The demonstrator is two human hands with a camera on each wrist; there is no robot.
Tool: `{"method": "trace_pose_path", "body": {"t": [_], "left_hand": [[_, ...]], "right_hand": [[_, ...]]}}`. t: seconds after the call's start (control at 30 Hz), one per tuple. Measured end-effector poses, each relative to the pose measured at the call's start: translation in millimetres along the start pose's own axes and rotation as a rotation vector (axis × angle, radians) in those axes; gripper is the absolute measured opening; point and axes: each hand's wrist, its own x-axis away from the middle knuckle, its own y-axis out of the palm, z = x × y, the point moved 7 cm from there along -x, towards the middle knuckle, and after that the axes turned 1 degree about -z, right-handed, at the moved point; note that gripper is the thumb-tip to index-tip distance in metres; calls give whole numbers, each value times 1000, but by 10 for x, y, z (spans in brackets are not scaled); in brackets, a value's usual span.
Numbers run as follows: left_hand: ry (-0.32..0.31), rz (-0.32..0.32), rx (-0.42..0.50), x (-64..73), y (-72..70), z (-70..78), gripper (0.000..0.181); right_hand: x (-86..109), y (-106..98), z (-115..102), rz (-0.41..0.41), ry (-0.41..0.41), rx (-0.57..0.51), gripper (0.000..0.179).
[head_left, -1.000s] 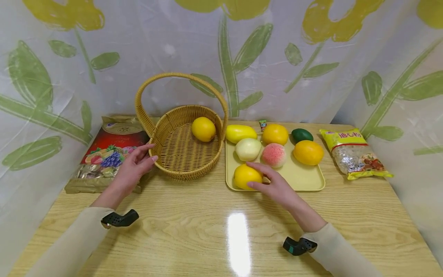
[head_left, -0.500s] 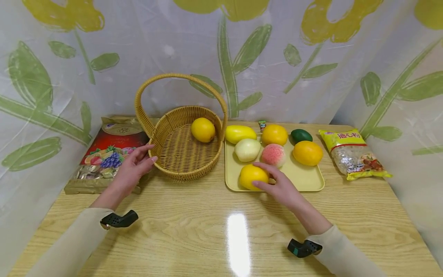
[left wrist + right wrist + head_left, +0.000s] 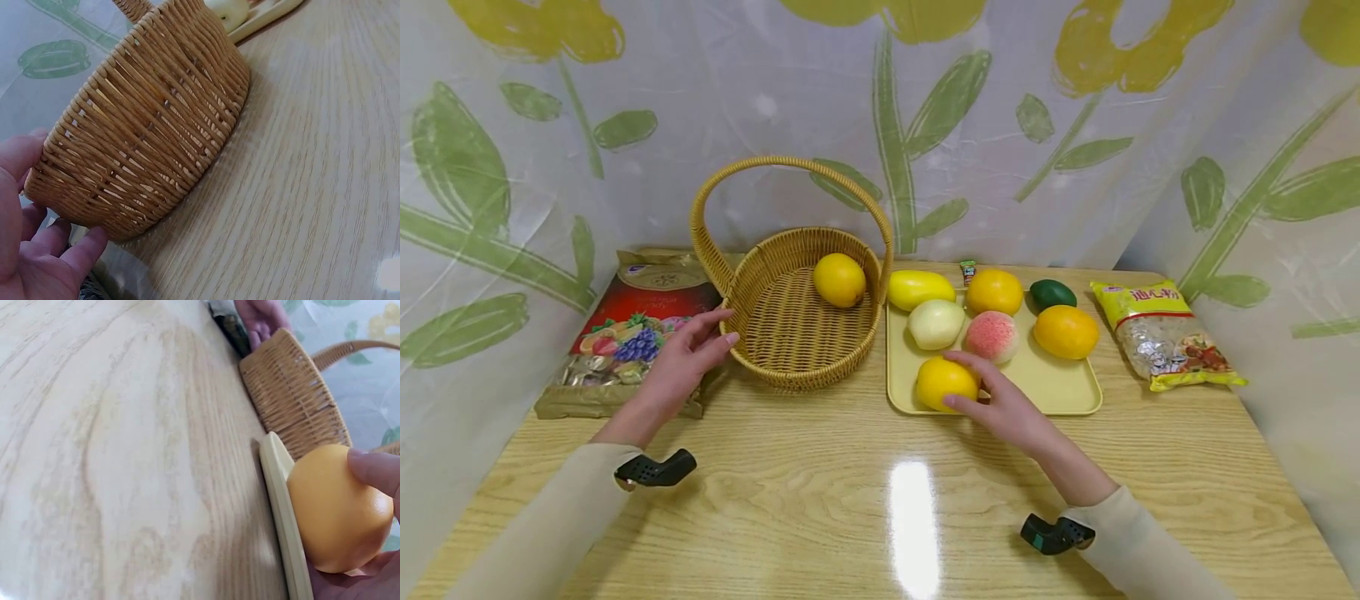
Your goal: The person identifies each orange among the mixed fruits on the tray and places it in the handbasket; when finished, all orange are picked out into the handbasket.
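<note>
Fruit in grip: yellow fruit [image 3: 940, 385], held in my right hand [image 3: 1006, 410] at the near edge of the tray [image 3: 1063, 396], just in from its near left corner. Thumb lies on 1 side of it, fingers curl round the other. Cannot tell whether its weight rests on the tray. Left hand [image 3: 683, 360]: fingers relaxed and a little apart, touching the left side of the basket [image 3: 797, 380]; no firm hold shows.

Progress, my judgement: early. Done: 1 matching fruit [image 3: 839, 281] lies in the basket, toward its far right wall. Remaining: 7 pieces at the tray, counting the 1 in my grip. Other 6: long yellow fruit [image 3: 921, 291] at the far left corner; orange fruit [image 3: 995, 292] and dark green fruit [image 3: 1052, 296] along the far edge; pale fruit [image 3: 936, 324] near the left edge; pink peach [image 3: 992, 337] toward the middle; rounded mango-coloured fruit [image 3: 1066, 332] near the right edge.

Appearance of held piece: full yellow, more orange from the right wrist; rounded, smooth, faint sheen. No dent or stain on the visible part; my fingers cover the rest.
</note>
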Motion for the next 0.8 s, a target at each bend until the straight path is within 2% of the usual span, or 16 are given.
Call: {"method": "trace_pose_path", "body": {"t": [0.2,0.33,0.63,0.8], "left_hand": [[-13,-5,18,9,12,27,65],[-28,0,32,25,17,36,64],[-20,4,42,9,10,-8,64],[-22,-1,39,1,20,-19,65]], "right_hand": [[11,28,-60,-2,-84,48,61],[2,29,-61,26,-102,61,59],[-23,29,-58,101,-56,81,55],[-27,28,-68,90,-3,-2,54]]}}
